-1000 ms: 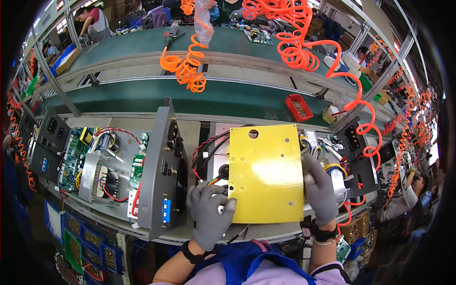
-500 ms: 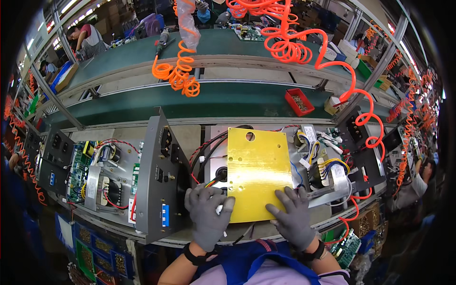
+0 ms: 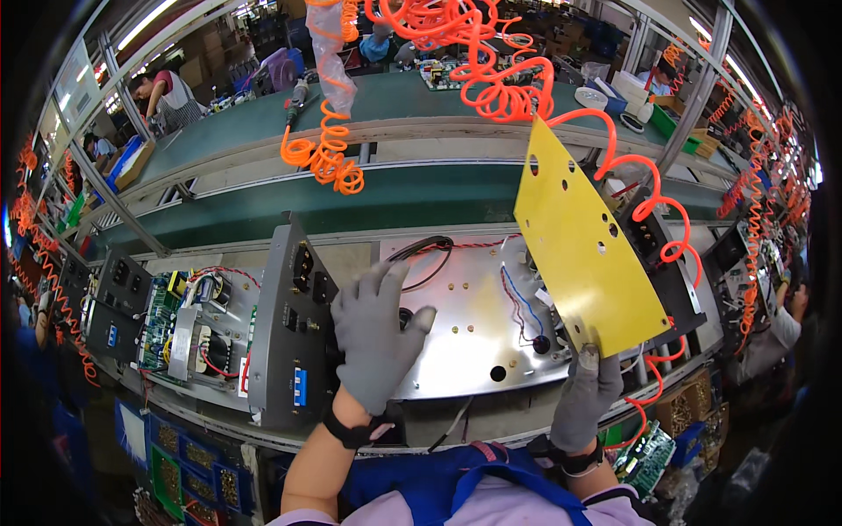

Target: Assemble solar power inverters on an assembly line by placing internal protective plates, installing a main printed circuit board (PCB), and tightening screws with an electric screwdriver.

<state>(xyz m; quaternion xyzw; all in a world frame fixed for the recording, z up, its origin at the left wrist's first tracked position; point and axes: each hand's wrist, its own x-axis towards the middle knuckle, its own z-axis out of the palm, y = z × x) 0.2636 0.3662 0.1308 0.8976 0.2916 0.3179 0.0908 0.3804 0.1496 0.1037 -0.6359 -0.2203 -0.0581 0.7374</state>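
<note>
My right hand (image 3: 589,394), in a grey glove, grips the lower edge of a yellow sheet with punched holes (image 3: 583,250). The sheet is raised and tilted over the right part of a metal chassis, hiding the components behind it. My left hand (image 3: 377,337), also gloved, has its fingers apart and hovers by the left side of the bare metal base plate (image 3: 465,359). Beside that hand stands the chassis's dark grey end panel (image 3: 285,351). A loop of black cable (image 3: 430,254) and thin red and blue wires (image 3: 522,307) lie on the plate.
To the left is another chassis with green circuit boards (image 3: 160,329). Orange coiled air hoses (image 3: 329,149) hang above the green conveyor (image 3: 421,197). Blue bins of small metal parts (image 3: 189,447) sit below the bench at left, with a loose circuit board (image 3: 649,460) at lower right.
The yellow sheet has come up off the base plate and swung right, tilted in my right hand. My left hand has let go of it and moved slightly up and left.
</note>
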